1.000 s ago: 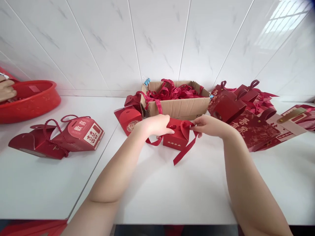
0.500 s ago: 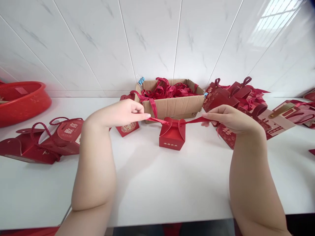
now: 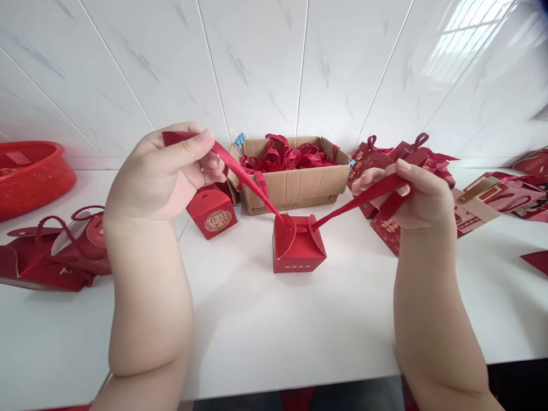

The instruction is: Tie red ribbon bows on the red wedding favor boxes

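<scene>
A small red gift box [image 3: 299,254] stands upright on the white table, its curved top flaps folded together. A red ribbon [image 3: 252,184] passes through the top of the box, and its two ends spread out to either side. My left hand [image 3: 165,165] pinches one end between thumb and fingers, up and to the left of the box. At the right, my right hand [image 3: 413,191] grips the other end, with a short tail hanging by the fingers. Both lengths slope down to the flaps.
Behind the gift box, a cardboard box [image 3: 299,187] holds many red ribbons. Another red box [image 3: 213,212] stands left of it. Red gift bags [image 3: 47,260] and a red plastic basin [image 3: 38,182] are at the left. More red boxes [image 3: 387,234] crowd the right, against the tiled wall.
Both hands have risen and turned, the left also moving further left, drawing the ribbon ends upward and outward. The ribbon lengths now slant up steeply from the gift box.
</scene>
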{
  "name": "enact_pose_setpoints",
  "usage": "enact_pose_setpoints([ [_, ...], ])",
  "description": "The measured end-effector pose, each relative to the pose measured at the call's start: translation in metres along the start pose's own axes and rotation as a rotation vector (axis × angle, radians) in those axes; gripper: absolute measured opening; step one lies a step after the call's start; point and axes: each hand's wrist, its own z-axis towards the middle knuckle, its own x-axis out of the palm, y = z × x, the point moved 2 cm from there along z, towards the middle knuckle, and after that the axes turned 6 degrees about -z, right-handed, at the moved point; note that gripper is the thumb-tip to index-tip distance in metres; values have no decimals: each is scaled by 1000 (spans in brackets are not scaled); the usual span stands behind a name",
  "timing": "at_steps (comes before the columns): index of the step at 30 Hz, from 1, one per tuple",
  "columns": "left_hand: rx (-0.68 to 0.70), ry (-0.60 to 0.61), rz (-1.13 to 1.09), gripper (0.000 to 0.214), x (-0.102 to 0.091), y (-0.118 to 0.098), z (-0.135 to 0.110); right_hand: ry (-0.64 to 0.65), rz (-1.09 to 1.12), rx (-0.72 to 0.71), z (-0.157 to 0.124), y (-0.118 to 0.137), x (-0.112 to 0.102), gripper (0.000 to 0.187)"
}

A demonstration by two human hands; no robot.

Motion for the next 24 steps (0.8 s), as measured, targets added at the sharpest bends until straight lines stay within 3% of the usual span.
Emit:
enact_pose_setpoints([
  [5, 11, -29, -91, 18, 20, -6, -6, -58, 193, -84, 1, 11, 17, 40],
  [9, -1, -64, -119, 19, 34, -3, -8, -92, 224, -92, 2, 19, 36, 45],
  [13, 47, -52, -171, 15, 50, 6, -11, -133, 255, -170, -1, 27, 56, 25],
  [15, 57, -36, -147, 12, 59, 9, -16, -135, 293, -178, -4, 32, 64, 31],
  [19, 71, 7, -53, 5, 78, 9, -29, 31, 346, -67, -12, 43, 74, 43],
  [22, 50, 23, -27, 5, 85, 12, -35, 192, 379, -16, -16, 47, 79, 20],
  [24, 59, 37, -7, 7, 87, 15, -36, 221, 394, -17, -17, 47, 82, 9],
])
